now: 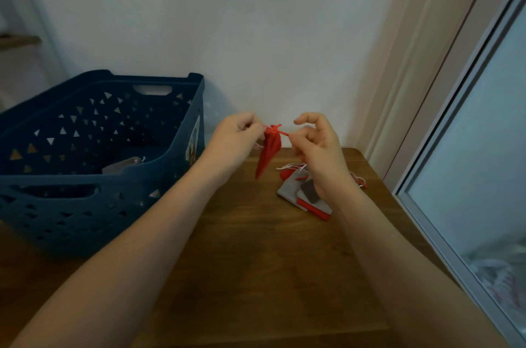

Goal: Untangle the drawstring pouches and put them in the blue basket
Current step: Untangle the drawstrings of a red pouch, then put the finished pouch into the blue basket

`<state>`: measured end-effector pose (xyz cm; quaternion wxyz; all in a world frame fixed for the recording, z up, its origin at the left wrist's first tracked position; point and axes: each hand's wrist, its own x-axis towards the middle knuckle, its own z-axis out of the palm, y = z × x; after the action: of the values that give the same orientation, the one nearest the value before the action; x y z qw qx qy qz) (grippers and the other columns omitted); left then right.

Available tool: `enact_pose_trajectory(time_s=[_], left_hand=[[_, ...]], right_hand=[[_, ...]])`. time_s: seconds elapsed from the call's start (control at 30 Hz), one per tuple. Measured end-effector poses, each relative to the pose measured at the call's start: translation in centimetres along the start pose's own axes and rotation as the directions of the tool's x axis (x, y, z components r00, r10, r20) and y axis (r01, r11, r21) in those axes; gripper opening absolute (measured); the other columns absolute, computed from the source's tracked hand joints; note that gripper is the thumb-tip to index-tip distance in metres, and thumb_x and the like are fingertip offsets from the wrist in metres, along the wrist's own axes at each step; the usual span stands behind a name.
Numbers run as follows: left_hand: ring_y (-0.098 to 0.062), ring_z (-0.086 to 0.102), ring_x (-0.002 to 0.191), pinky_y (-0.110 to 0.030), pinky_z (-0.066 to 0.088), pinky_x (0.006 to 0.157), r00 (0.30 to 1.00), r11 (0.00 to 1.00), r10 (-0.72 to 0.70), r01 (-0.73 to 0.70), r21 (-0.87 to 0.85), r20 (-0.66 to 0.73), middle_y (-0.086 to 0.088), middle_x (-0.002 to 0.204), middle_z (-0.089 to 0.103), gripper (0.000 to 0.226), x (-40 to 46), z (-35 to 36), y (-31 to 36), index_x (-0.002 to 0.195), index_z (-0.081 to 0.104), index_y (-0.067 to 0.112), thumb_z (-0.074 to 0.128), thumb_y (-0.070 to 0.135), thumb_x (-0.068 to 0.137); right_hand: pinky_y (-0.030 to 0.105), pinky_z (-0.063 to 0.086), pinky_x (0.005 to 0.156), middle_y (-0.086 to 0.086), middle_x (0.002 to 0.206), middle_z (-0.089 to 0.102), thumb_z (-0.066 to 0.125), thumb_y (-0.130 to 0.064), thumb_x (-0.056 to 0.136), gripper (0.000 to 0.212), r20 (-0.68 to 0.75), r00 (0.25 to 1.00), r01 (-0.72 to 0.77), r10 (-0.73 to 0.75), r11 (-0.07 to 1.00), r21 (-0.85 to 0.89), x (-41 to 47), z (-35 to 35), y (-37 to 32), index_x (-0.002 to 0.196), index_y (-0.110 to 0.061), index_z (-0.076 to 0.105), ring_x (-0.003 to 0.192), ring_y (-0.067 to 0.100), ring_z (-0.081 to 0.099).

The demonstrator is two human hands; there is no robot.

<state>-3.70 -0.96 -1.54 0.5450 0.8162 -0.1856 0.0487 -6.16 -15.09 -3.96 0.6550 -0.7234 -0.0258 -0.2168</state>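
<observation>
A red drawstring pouch (269, 151) hangs in the air above the table, its mouth cinched tight. My left hand (237, 135) pinches the red cord on the pouch's left side. My right hand (316, 142) pinches the cord on the right side, and the string runs taut between both hands. Below my right hand lies a small heap of grey and red pouches (301, 194) with white and red strings. The blue basket (182, 171) stands to the left, and a grey pouch (122, 165) lies on its floor.
The wooden table (256, 262) ends at a white wall behind and a glass door frame (444, 154) on the right. The basket takes up the table's left half.
</observation>
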Motion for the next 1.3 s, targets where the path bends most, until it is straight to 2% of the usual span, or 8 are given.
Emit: enact_pose_trajectory(time_s=[0.17,0.43,0.53,0.7,0.8,1.07,1.2,1.3], left_hand=[[-0.001,0.056,0.068,-0.013,0.046,0.065,0.962,0.961,0.249,-0.231,0.148,-0.114,0.007,0.074,0.061,0.020,-0.7,-3.6,3.6,0.076,0.058,0.024,0.050,0.023,0.095],[0.001,0.058,0.077,-0.010,0.045,0.070,0.894,0.908,0.391,-0.335,0.251,-0.220,0.011,0.082,0.065,0.011,-2.9,-12.3,3.2,0.091,0.064,0.028,0.054,0.029,0.093],[-0.006,0.061,0.082,-0.019,0.047,0.075,0.865,0.939,0.330,-0.262,0.221,-0.377,0.006,0.085,0.066,0.012,-2.9,-15.7,1.2,0.096,0.063,0.026,0.052,0.028,0.092],[-0.001,0.056,0.071,-0.012,0.039,0.060,0.940,0.917,0.256,-0.162,0.365,-0.224,0.010,0.079,0.065,0.014,-3.0,-16.1,-0.7,0.091,0.066,0.024,0.053,0.026,0.092],[-0.003,0.056,0.076,-0.015,0.040,0.062,0.965,0.897,0.237,-0.174,0.406,-0.109,0.009,0.084,0.065,0.016,-3.0,-15.6,-1.0,0.097,0.066,0.022,0.051,0.028,0.094],[-0.002,0.058,0.082,-0.008,0.043,0.065,0.958,0.912,0.282,-0.283,0.297,0.046,0.012,0.088,0.064,0.014,-2.4,-9.6,1.6,0.097,0.065,0.022,0.052,0.024,0.094],[-0.001,0.057,0.083,-0.008,0.041,0.067,0.952,0.928,0.252,-0.289,0.236,0.175,0.014,0.088,0.061,0.016,-1.4,-4.3,1.6,0.102,0.064,0.019,0.051,0.023,0.094],[0.000,0.053,0.082,-0.004,0.039,0.065,0.944,0.922,0.196,-0.270,0.279,0.266,0.016,0.087,0.055,0.016,-0.5,-0.8,0.3,0.104,0.062,0.021,0.051,0.026,0.095]], right_hand=[[0.027,0.053,0.083,-0.001,0.097,0.062,0.047,-0.012,0.096,0.020,0.252,0.960,0.062,-0.123,0.970,0.236,0.1,2.7,-3.4,0.111,-0.023,0.054,0.092,0.010,0.062],[0.021,0.048,0.074,-0.009,0.092,0.058,0.063,-0.011,0.087,0.020,0.288,0.858,0.485,-0.425,0.854,-0.186,2.5,9.7,-6.9,0.101,-0.019,0.052,0.089,0.013,0.058],[0.015,0.042,0.075,-0.003,0.099,0.061,0.063,-0.014,0.087,0.021,0.415,0.835,0.523,-0.361,0.753,-0.398,3.4,13.3,-6.5,0.106,-0.015,0.056,0.092,0.013,0.055],[0.022,0.035,0.092,-0.003,0.128,0.053,0.065,-0.021,0.087,0.033,0.595,0.804,0.405,-0.023,0.754,-0.518,3.6,15.4,-5.8,0.119,-0.018,0.059,0.117,0.012,0.046],[0.019,0.028,0.090,-0.013,0.123,0.048,0.058,-0.023,0.091,0.030,0.490,0.872,0.241,-0.003,0.873,-0.424,3.3,14.0,-5.6,0.121,-0.021,0.057,0.109,-0.002,0.036],[0.028,0.042,0.088,0.000,0.112,0.061,0.056,-0.018,0.091,0.015,0.104,0.985,-0.046,0.135,0.798,-0.600,4.9,2.8,1.3,0.102,-0.016,0.065,0.104,0.013,0.054],[0.031,0.044,0.084,0.005,0.118,0.061,0.049,-0.018,0.096,0.022,-0.006,0.958,-0.216,0.287,0.706,-0.675,4.8,-2.2,6.1,0.112,-0.013,0.063,0.101,0.016,0.054],[0.035,0.050,0.080,0.007,0.122,0.057,0.047,-0.021,0.096,0.032,-0.045,0.915,-0.262,0.401,0.506,-0.822,4.2,-4.7,9.3,0.127,-0.017,0.052,0.104,0.023,0.055]])
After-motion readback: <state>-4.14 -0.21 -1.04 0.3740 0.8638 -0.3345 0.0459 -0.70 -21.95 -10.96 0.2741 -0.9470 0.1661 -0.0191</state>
